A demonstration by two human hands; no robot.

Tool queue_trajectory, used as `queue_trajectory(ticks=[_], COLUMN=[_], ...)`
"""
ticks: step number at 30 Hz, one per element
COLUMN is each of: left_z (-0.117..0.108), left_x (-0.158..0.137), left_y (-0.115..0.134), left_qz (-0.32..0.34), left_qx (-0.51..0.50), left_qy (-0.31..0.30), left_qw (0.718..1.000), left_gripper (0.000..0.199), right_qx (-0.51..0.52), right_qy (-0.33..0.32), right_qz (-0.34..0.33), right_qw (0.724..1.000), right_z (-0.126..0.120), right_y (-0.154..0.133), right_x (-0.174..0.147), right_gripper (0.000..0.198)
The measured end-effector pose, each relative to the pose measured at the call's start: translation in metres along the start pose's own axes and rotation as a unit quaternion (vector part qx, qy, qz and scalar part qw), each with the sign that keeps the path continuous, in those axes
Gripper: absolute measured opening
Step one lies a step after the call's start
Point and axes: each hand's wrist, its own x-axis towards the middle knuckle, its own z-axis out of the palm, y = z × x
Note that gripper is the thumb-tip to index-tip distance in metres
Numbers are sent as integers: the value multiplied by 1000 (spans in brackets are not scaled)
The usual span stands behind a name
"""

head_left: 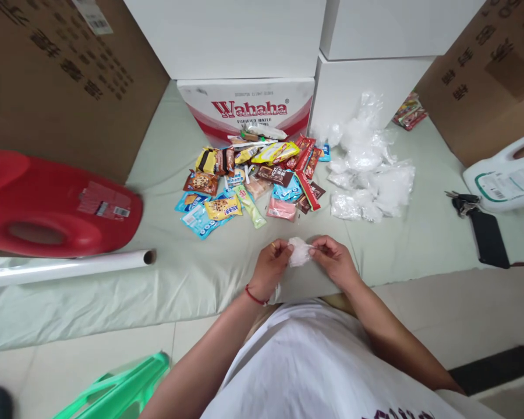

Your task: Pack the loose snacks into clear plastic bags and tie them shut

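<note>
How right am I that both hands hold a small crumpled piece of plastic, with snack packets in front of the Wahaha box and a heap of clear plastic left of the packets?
Nearly: in the head view, the heap of clear plastic lies right of the snack packets, not left. Otherwise yes: left hand and right hand hold the piece of plastic.

Pretty plain loose white tee (305, 361), with dark purplish lettering (399, 414) that's cut off at the bottom edge. Forearms (220, 340) are bare, there's a thin red cord bracelet (255, 297) on the left wrist (261, 286), and looks like a gold-toned ring (273, 245) on the left hand (271, 265) too.
</note>
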Motion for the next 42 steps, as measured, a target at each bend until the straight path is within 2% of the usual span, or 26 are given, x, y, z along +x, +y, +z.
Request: queue_trajectory(ticks=[3,5,8,9,11,13,15,16,18,20,21,23,24,26,28,30,32,33,35,36,38,40,41,42], left_z=[-1,-1,-6,-9,-15,-19,-21,-21,-21,-22,-22,-23,-22,-20,-18,-14,-11,-9,-6,-4,-1,3,6,9], left_x=[-3,-7,-12,-14,-15,-16,-15,-15,-12,-10,-8,-7,-8,-10,-14,-18,-21,-21,-21,-20,-20,-23,-25,-28], left_y=[-4,-3,4,8,16,21,23,23,21,18,17,16,15,14,14,14,14,14,14,14,12,10,9,8], left_qz=[17,37,39,32,15,4,3,6,5,-13,-24,-32,-28,-13,0,5,8,10,15,24,56,83,89,90], left_qx=[14,13,-20,-19,23,77,81,60,-12,-106,-155,-230,-251,-261,-246,-219,-186,-167,-120,-93,-26,35,55,63], left_qy=[20,69,121,109,34,-48,-72,-53,22,95,119,128,122,105,82,46,4,-14,-41,-38,33,141,165,157], left_qw=[1000,997,992,993,999,996,994,997,1000,990,981,964,960,959,966,975,983,986,992,995,998,986,981,982], left_gripper=[35,32,36,36,35,34,39,40,38,39,40,41,42,41,39,38,35,34,31,30,30,29,28,28], right_qx=[-74,-124,-211,-242,-290,-309,-317,-322,-337,-353,-360,-364,-357,-309,-228,-140,-78,-59,-38,-29,-14,-24,-33,-41], right_qy=[18,20,-36,-65,-111,-123,-108,-95,-66,-48,-48,-75,-96,-117,-73,13,50,34,-43,-75,-77,-5,29,44], right_qz=[-62,-116,-215,-252,-318,-364,-392,-401,-410,-412,-407,-381,-358,-289,-197,-96,-17,11,48,61,72,62,54,47], right_qw=[995,985,953,935,896,870,857,852,845,839,838,846,858,899,950,985,996,998,997,995,994,998,998,997], right_z=[-7,-9,-9,-8,-6,-2,1,2,2,1,0,-2,-3,-7,-12,-17,-20,-20,-17,-14,-6,3,8,12], right_y=[-2,-7,-18,-23,-32,-39,-44,-45,-44,-38,-33,-24,-19,-14,-14,-18,-24,-27,-30,-30,-28,-25,-25,-25], right_x=[-1,-3,-7,-8,-10,-11,-12,-14,-18,-24,-27,-33,-35,-36,-33,-26,-16,-12,-5,-3,-2,-2,-3,-4], right_gripper=[21,15,11,15,23,26,25,25,25,27,28,28,28,23,19,26,34,37,42,42,41,40,39,38])
